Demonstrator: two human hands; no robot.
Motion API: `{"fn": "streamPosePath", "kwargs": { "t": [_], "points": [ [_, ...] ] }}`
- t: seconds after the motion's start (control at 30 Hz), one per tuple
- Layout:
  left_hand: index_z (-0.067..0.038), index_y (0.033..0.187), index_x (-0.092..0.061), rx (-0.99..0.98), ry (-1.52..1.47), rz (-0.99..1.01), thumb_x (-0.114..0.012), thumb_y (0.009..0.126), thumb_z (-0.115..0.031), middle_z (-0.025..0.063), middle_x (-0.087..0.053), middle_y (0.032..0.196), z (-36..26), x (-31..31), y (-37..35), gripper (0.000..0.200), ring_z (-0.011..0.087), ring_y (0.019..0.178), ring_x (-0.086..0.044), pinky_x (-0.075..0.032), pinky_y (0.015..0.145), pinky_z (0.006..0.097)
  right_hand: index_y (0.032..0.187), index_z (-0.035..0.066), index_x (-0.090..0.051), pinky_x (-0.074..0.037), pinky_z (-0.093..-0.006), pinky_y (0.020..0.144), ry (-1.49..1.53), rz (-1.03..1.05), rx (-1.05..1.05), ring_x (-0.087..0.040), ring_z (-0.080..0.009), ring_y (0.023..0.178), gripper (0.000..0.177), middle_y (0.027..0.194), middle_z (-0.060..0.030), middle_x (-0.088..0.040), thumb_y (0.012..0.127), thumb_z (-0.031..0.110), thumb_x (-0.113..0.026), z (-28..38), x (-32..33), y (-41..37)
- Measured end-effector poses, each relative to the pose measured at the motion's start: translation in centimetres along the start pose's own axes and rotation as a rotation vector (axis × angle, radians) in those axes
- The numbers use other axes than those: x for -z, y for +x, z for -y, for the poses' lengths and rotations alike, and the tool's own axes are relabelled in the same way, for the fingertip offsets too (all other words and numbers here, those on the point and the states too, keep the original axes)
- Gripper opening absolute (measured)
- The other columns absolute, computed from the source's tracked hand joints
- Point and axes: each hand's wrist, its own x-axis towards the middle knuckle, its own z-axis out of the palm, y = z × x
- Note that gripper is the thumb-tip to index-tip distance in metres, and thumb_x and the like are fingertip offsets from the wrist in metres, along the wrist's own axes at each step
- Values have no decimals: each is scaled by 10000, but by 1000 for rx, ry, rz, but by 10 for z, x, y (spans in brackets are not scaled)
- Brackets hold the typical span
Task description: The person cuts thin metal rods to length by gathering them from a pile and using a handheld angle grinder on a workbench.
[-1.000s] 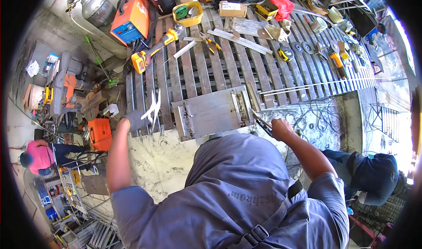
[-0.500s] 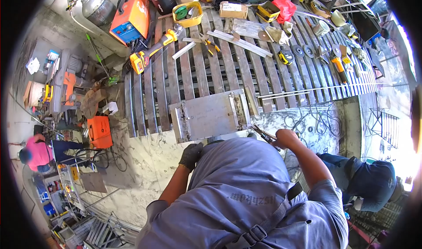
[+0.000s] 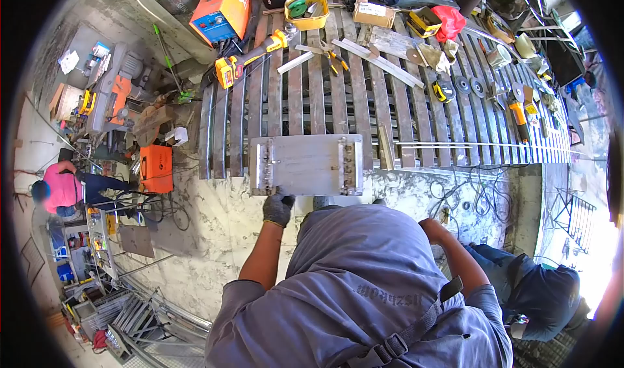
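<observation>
A grey rectangular metal plate (image 3: 304,166) lies at the near edge of the slatted bench, overhanging it towards me. Rough metal strips run along its left and right sides. My left hand (image 3: 278,210), in a dark glove, grips the plate's near edge, left of its middle; some fingertips are hidden there. Beside my right hip is my bare right hand (image 3: 431,230), its fingers closed and partly hidden. What looks like pliers (image 3: 444,213) shows dimly just past that hand.
On the bench are a yellow angle grinder (image 3: 257,57), an orange welding machine (image 3: 220,11), metal strips (image 3: 380,63) and a tape measure (image 3: 444,90). Cables (image 3: 478,196) lie on the floor. One person (image 3: 543,290) bends at right; another (image 3: 64,185) is at left.
The plate has turned to lie straighter. My left hand has moved up onto its near edge. My right hand has drawn back to the right with the pliers, away from the plate.
</observation>
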Motion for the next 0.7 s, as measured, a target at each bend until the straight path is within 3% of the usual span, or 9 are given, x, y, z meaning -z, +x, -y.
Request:
{"fn": "streamPosePath", "kwargs": {
  "t": [0.07,0.1,0.17,0.3,0.37,0.4,0.53,0.63,0.7],
  "points": [
    [-108,1156,-704,-79,18,-44,-702,1037,-185,70,-739,1055,-18,26,7,142,221,931,-709,-632,824,405,1094,35,-788,-594,-471,870,-4,0,9,-761,-387,976,480,1034,-240,-775,880,461,-733,-7,-10,1],
    [-133,1163,-708,125,-302,-165,-712,1027,-172,62,-740,1064,-41,25,5,141,214,948,-704,-632,832,405,1104,36,-789,-599,-461,862,-6,-1,11,-770,-366,956,489,1022,-232,-781,876,465,-734,-10,-14,1],
    [-168,1166,-707,109,-304,-155,-711,1028,-164,45,-738,1057,-65,51,18,139,207,951,-696,-631,839,394,1108,48,-795,-605,-435,838,143,36,-57,-767,-310,915,445,1001,-211,-784,873,422,-742,14,8,-23],
    [-128,1009,-728,44,-358,-198,-713,1012,-114,25,-732,886,-107,90,51,20,156,800,-701,-655,741,332,1099,99,-818,-608,-414,799,385,178,-176,-746,-231,867,324,982,-176,-786,883,329,-747,11,17,-25],
    [-121,943,-718,-1,-314,-314,-710,1000,-91,26,-716,829,-137,80,48,64,143,776,-697,-663,743,334,1053,118,-824,-606,-410,789,418,65,-100,-741,-254,891,248,987,-146,-786,844,235,-760,-14,-5,-15],
    [-123,915,-709,1,-310,-239,-678,988,-38,28,-711,812,-142,97,64,116,146,764,-694,-665,764,338,1029,128,-827,-605,-407,784,434,7,-63,-739,-265,904,222,990,-131,-786,824,188,-767,-25,-17,-12],
    [-114,968,-707,112,-69,-322,-692,939,-135,52,-733,871,-171,51,42,39,205,739,-717,-668,714,365,936,84,-786,-586,-351,834,179,-349,676,-710,-306,968,274,975,-71,-753,664,118,-771,-42,-43,8],
    [-108,1117,-724,160,57,-227,-659,983,-247,102,-778,1015,-176,52,56,203,280,833,-760,-678,728,442,994,95,-794,-570,-374,909,335,-161,588,-712,-319,967,312,971,-82,-752,684,120,-774,-31,-36,3],
    [-87,1149,-716,111,182,-162,-645,995,-268,121,-782,1042,-170,54,72,248,295,851,-770,-679,707,446,1062,54,-790,-549,-373,947,790,67,142,-709,-270,982,334,969,-74,-758,735,106,-745,-25,-39,-4]
  ]
}}
